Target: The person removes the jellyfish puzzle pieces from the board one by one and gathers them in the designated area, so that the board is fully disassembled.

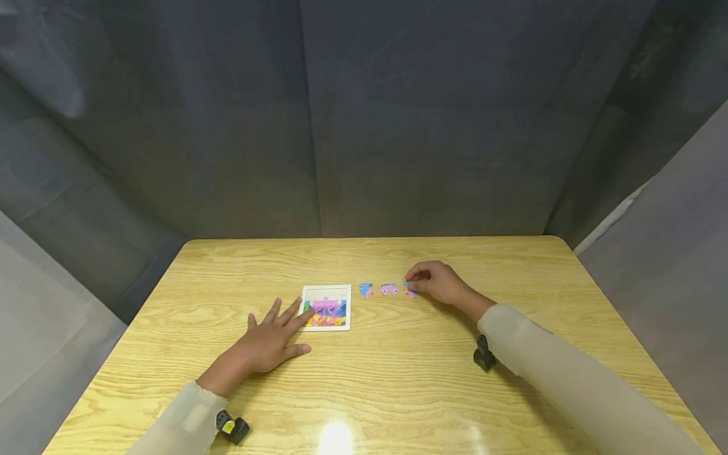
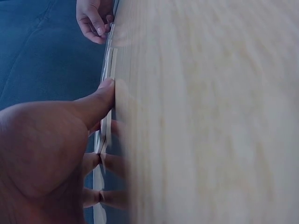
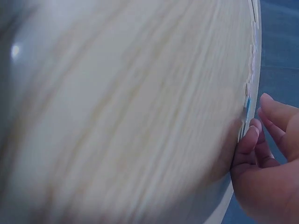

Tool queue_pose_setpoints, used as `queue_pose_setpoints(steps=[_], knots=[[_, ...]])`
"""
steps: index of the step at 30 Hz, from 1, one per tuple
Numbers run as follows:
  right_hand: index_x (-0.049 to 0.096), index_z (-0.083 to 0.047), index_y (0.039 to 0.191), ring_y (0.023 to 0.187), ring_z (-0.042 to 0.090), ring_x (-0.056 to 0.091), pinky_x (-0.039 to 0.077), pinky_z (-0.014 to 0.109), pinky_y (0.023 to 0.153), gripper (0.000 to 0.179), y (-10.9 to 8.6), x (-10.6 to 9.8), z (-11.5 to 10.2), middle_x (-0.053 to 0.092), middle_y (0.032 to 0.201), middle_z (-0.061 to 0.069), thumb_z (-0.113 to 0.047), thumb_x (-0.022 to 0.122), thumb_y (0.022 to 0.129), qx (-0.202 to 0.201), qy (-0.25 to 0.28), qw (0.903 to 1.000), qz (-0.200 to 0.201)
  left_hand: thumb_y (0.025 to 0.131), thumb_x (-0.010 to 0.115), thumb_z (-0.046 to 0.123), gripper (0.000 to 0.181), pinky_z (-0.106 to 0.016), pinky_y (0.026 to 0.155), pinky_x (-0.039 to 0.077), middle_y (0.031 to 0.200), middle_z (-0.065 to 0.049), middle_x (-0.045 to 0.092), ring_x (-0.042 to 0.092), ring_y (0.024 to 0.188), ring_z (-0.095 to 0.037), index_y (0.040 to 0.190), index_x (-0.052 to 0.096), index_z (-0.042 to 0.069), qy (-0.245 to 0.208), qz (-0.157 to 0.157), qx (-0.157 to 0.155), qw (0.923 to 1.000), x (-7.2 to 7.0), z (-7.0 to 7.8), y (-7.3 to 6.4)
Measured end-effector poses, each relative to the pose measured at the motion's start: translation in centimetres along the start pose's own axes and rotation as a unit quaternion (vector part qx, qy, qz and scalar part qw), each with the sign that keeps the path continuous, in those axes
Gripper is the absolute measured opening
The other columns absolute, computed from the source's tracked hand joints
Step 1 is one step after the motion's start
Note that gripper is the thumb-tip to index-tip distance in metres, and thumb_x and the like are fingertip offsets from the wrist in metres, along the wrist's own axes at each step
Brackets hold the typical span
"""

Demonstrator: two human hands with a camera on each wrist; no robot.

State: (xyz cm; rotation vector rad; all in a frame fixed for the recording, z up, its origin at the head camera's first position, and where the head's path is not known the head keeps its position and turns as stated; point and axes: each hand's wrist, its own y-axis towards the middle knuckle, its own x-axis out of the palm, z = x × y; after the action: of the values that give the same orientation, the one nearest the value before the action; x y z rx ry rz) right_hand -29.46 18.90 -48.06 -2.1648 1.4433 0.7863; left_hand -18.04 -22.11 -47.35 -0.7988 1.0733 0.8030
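Observation:
A small square jigsaw tray [image 1: 325, 328] with a white border lies on the table. Pink, blue and yellow pieces fill its lower part, and a pale bare strip shows above. My left hand [image 1: 270, 343] is spread flat, its fingers over the tray's left edge. To the right of the tray lie a blue-and-pink puzzle piece [image 1: 366, 290] and a pink one with two eyes [image 1: 389, 289]. My right hand [image 1: 440, 282] pinches a third blue-and-pink puzzle piece [image 1: 409, 292] with curled fingers, down at the table. Its fingers partly cover that piece.
The wooden table [image 1: 398, 392] has a light grain and rounded far corners. Dark grey curtain [image 1: 421, 120] hangs right behind its far edge, with lighter cloth at both sides. A small black device [image 1: 484, 354] is strapped at each wrist.

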Motion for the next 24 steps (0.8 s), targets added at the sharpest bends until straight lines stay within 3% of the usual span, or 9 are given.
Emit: queue_pose_setpoints(steps=[7, 15, 19, 24], knots=[[0.073, -0.004, 0.117, 0.098, 0.024, 0.065, 0.055, 0.041, 0.085, 0.022, 0.1, 0.2, -0.7, 0.071, 0.111, 0.009, -0.017, 0.072, 0.099, -0.001, 0.015, 0.9999, -0.005, 0.103, 0.053, 0.058, 0.075, -0.09, 0.101, 0.009, 0.173, -0.01, 0.01, 0.004, 0.155, -0.051, 0.166, 0.023, 0.031, 0.0, -0.002, -0.002, 1.0, 0.0, 0.1, 0.1], [0.074, -0.004, 0.117, 0.087, 0.022, 0.065, 0.054, 0.032, 0.07, 0.022, 0.5, 1.0, -2.4, 0.07, 0.11, 0.008, -0.017, 0.072, 0.099, -0.016, 0.026, 0.9994, -0.017, 0.102, 0.055, 0.057, 0.075, -0.091, 0.099, 0.013, 0.173, -0.012, 0.01, 0.008, 0.154, -0.053, 0.165, 0.025, 0.031, 0.005, 0.007, 0.007, 0.9999, -0.1, 0.1, 0.0], [0.074, -0.005, 0.116, 0.08, 0.029, 0.065, 0.055, 0.036, 0.065, 0.021, 0.6, 1.7, -3.6, 0.068, 0.108, 0.008, -0.017, 0.073, 0.098, -0.019, 0.043, 0.9985, -0.027, 0.102, 0.055, 0.056, 0.071, -0.091, 0.099, 0.016, 0.173, -0.015, 0.008, 0.009, 0.153, -0.054, 0.164, 0.029, 0.032, 0.006, 0.014, 0.012, 0.9998, -0.2, 0.4, -0.1], [0.074, -0.008, 0.115, 0.082, 0.03, 0.065, 0.057, 0.042, 0.067, 0.019, 0.7, 3.0, -5.1, 0.068, 0.109, 0.006, -0.018, 0.073, 0.099, -0.025, 0.058, 0.9973, -0.039, 0.102, 0.054, 0.057, 0.068, -0.091, 0.099, 0.015, 0.173, -0.017, 0.007, 0.007, 0.153, -0.056, 0.163, 0.03, 0.038, 0.0, 0.007, 0.014, 0.9999, -0.3, 1.2, -0.8]])
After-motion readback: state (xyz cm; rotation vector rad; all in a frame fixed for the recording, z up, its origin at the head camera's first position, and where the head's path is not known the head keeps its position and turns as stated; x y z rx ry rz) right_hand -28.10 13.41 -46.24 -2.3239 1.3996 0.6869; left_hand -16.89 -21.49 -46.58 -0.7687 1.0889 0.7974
